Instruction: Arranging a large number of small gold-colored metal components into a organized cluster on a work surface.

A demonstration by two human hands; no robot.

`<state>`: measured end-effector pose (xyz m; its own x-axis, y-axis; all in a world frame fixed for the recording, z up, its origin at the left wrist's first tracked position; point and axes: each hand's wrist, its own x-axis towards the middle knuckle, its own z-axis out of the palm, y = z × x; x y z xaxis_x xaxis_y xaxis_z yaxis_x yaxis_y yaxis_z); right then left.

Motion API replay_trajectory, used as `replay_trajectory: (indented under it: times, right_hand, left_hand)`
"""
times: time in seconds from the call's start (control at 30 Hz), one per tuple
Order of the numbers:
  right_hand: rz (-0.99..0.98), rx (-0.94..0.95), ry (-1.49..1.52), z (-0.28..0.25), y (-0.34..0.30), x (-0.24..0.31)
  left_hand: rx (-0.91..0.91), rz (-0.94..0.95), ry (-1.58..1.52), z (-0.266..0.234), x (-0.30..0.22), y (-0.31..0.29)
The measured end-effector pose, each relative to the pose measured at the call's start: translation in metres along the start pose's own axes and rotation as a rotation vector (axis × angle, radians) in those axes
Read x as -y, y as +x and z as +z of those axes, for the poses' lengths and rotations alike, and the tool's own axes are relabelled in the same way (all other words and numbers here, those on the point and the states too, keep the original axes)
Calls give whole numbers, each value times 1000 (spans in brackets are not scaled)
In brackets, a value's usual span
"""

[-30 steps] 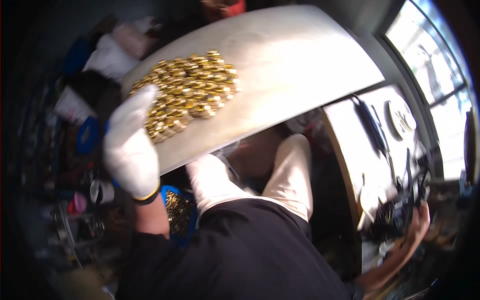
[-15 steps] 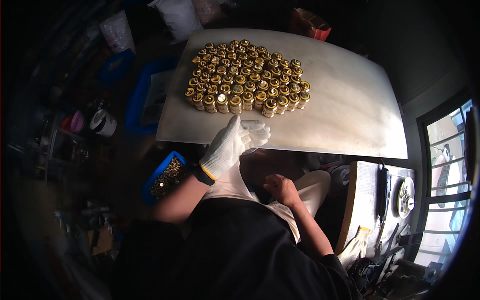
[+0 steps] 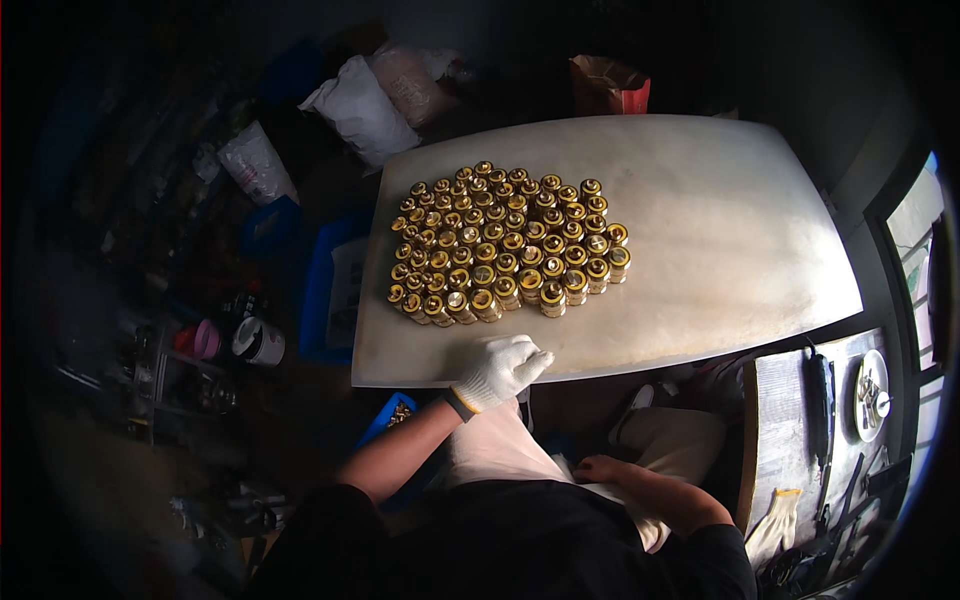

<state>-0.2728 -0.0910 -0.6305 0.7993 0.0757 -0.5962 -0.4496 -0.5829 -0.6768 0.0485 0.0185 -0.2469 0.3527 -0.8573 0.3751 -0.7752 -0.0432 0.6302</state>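
My left hand (image 3: 507,370), in a white knit glove, is curled into a fist at the near edge of the table, with nothing visible in it. Just beyond it, several short gold-rimmed metal cylinders (image 3: 482,305) stand upright, packed close together in rows. Most have small brass-coloured pieces on or in their tops; their exact kind I cannot make out. The glove is apart from the nearest cylinders. My bare right hand (image 3: 600,468) rests low on my lap, away from the table, its fingers too indistinct to read.
The cylinders stand on a pale, smooth tabletop (image 3: 720,230). A blue bin (image 3: 402,408) with small brass parts sits below, partly behind my left forearm. At right, a side bench (image 3: 790,420) carries a round plate (image 3: 871,395) and a spare glove (image 3: 775,525). White sacks (image 3: 362,110) lie beyond the table.
My left hand has gone from open, fingers spread, to a closed fist. My right hand has lowered onto my lap. The whole view has shifted, so the table appears lower.
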Motion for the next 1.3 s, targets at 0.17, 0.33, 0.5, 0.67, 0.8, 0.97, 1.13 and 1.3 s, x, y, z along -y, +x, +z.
replay_trajectory:
  times: [0.17, 0.33, 0.5, 0.67, 0.8, 0.97, 1.13, 1.3]
  right_hand:
    - [201, 450, 188, 1, -2, -9]
    - [162, 459, 299, 13, 14, -4]
    - [168, 363, 829, -10, 12, 10]
    - [137, 294, 620, -70, -5, 9]
    - [24, 105, 427, -87, -6, -9]
    - [195, -128, -97, -113, -6, 0]
    - [-569, 24, -596, -209, -92, 126]
    - [-512, -517, 71, -332, -200, 255]
  left_hand:
    - [54, -6, -14, -1, -1, 13]
    - [100, 24, -8, -3, 5, 12]
    - [142, 69, -26, -4, 11, 16]
    - [146, 157, 77, -9, 3, 29]
    - [75, 68, 18, -2, 2, 20]
    - [16, 68, 8, 11, 5, 3]
    - [-96, 62, 87, 13, -3, 0]
    - [-561, -346, -383, -11, -12, -19]
